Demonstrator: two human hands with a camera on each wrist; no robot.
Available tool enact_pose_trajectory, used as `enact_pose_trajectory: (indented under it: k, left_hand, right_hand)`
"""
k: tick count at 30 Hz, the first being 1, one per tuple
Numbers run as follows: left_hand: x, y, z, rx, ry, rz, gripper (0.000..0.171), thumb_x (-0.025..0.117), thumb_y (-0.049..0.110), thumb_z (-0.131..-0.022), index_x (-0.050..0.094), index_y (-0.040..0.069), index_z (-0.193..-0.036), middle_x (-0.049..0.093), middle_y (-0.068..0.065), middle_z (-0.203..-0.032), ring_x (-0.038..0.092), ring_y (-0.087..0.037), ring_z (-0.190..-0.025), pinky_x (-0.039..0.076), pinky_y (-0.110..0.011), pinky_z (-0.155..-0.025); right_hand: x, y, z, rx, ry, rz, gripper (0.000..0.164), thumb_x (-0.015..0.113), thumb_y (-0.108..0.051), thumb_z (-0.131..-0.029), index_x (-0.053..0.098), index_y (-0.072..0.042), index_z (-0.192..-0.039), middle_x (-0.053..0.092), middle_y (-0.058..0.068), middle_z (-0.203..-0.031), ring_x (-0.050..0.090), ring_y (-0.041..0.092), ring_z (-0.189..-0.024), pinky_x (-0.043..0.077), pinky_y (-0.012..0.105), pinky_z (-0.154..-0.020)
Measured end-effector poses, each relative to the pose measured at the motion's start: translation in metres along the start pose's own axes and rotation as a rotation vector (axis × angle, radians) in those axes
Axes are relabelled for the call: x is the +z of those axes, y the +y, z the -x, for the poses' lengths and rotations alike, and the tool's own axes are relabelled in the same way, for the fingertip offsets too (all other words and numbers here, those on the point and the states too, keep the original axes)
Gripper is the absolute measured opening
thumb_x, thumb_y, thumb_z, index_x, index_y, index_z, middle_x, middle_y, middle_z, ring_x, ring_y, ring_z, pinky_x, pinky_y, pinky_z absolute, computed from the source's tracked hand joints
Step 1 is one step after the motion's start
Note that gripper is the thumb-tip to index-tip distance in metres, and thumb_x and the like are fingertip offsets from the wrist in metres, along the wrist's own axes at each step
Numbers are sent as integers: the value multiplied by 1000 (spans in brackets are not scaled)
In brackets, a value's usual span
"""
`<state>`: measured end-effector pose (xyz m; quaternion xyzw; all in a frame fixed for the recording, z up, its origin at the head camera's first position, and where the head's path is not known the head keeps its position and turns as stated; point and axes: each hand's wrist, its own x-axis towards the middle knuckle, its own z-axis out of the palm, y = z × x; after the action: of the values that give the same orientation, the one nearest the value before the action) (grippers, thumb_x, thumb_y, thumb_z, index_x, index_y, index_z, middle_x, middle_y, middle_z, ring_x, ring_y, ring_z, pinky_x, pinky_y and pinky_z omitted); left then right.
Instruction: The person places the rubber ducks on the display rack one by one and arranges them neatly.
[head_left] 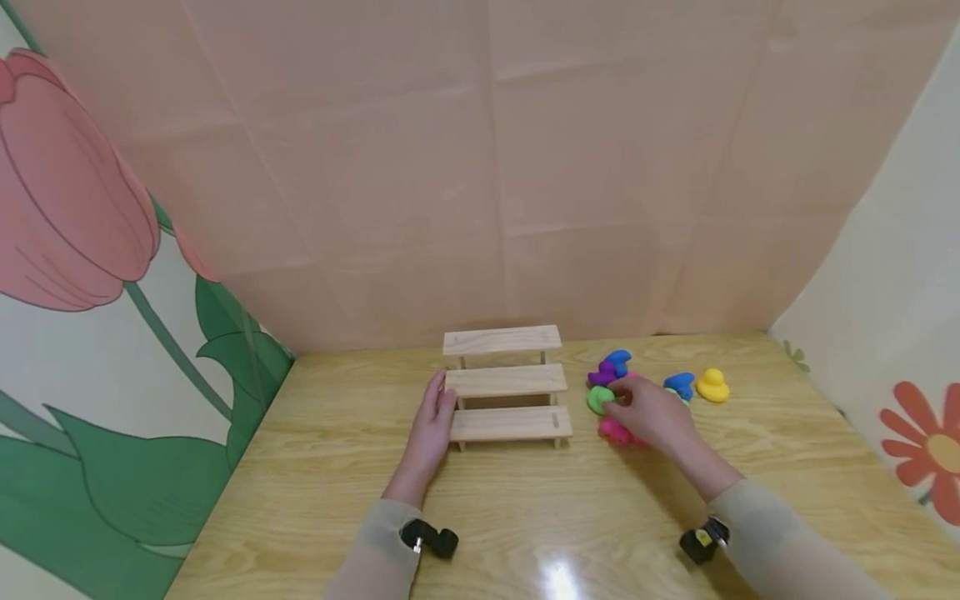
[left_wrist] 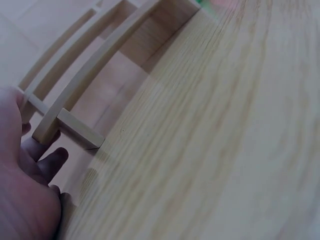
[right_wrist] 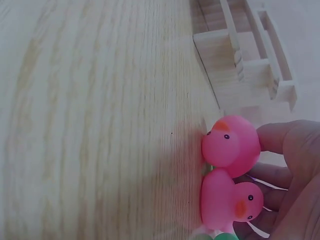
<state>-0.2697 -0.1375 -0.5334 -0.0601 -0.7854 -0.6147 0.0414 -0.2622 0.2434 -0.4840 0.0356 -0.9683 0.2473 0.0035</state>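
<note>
A three-tier wooden display stand (head_left: pixel 506 381) stands on the table in the head view. My left hand (head_left: pixel 430 417) grips its left end; in the left wrist view, curled fingers (left_wrist: pixel 52 162) reach under the end of the lowest plank (left_wrist: pixel 80 85). To the right of the stand, my right hand (head_left: pixel 654 412) pinches a green rubber duck (head_left: pixel 599 399) between thumb and fingers, within a cluster of ducks. Two pink ducks, one upper (right_wrist: pixel 232 145) and one lower (right_wrist: pixel 225 200), hide most of the green one in the right wrist view. Purple (head_left: pixel 602 373) and blue (head_left: pixel 618 361) ducks lie just behind.
Beyond my right hand sit another blue duck (head_left: pixel 679 383) and a yellow duck (head_left: pixel 712 386). The wood-grain table (head_left: pixel 525 508) meets a pinkish cloth backdrop (head_left: pixel 480 183) behind the stand. Flower-printed panels (head_left: pixel 900 333) flank both sides.
</note>
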Motion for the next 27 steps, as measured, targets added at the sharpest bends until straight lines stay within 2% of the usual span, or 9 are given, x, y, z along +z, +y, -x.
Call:
enact_pose_trajectory:
  k: [11,17,20,27]
  left_hand:
    - [1,0,-2,11,3,21,65,46,48,-120,32,17,-175,42,-21,-172,44,-39,-156,34,-59,-129]
    - [1,0,-2,16,7,29,61,48,45,-120,35,19,-173,44,-23,-170,44,-40,-155,34,-59,-129]
    - [2,0,-2,20,14,36,61,50,42,-119,36,16,-173,45,-24,-169,45,-41,-155,34,-60,-128]
    - [2,1,-2,29,12,46,60,50,39,-120,36,12,-172,46,-24,-168,47,-41,-153,36,-60,-128]
  right_hand:
    - [-1,0,-3,30,-18,-34,53,80,-41,-102,74,1,-134,78,17,-116,72,34,-101,57,58,-86]
    - [-1,3,-5,20,-19,-47,53,81,-40,-101,74,1,-133,78,17,-114,71,32,-99,57,57,-85]
    - [0,3,-4,24,-17,-51,53,81,-40,-101,73,2,-133,77,17,-114,70,32,-98,58,56,-84]
    - [0,2,3,9,30,-60,52,82,-37,-101,73,3,-133,75,21,-118,70,37,-104,59,60,-88]
